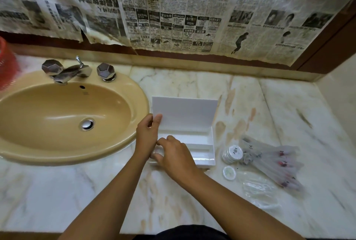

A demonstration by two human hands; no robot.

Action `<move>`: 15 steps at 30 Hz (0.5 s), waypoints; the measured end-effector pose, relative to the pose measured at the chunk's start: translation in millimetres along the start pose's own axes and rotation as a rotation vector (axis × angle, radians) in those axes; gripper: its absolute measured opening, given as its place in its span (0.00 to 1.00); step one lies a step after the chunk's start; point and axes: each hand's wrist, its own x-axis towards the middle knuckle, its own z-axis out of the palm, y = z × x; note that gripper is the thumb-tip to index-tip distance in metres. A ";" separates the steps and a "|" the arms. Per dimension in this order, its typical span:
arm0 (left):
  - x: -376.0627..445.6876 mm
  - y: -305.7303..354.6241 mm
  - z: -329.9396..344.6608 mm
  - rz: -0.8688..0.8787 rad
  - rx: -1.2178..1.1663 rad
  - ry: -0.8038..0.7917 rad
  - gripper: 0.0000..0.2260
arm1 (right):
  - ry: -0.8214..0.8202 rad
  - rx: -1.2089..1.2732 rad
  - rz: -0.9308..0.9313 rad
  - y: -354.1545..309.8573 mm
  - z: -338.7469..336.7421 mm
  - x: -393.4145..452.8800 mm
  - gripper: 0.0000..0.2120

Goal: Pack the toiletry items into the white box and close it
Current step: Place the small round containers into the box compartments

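Two hands at work on the white box (204, 143): left hand (146, 134) pinching the raised lid (185, 112) by its left edge between thumb and fingers, right hand (173, 155) curled over the front-left corner of the tray, seemingly pressing something small and pale there, though too hidden to say whether anything is held. Nothing clearly packed yet. Box sitting open on the bench (192, 211) just beside the sink (134, 105). Toiletry items well clear to the right: round tins (232, 154), small disc (229, 172), clear wrapper (258, 187), sachets (273, 162). Risks from here: lid dropping shut if the pinch slips; light box skidding toward the sink under uneven pressure; slick wrappers sliding away when reached for.
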 end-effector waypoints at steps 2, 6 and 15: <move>0.2 -0.7 -1.0 0.007 0.001 0.000 0.21 | -0.013 0.002 0.017 2.8 -1.0 0.1 0.13; 0.7 -2.9 -1.3 0.008 0.001 -0.010 0.22 | -0.030 0.016 0.048 10.9 -4.0 -1.5 0.08; 0.7 -1.8 -0.2 0.016 0.034 -0.003 0.22 | -0.034 0.139 0.103 10.8 1.0 2.8 0.06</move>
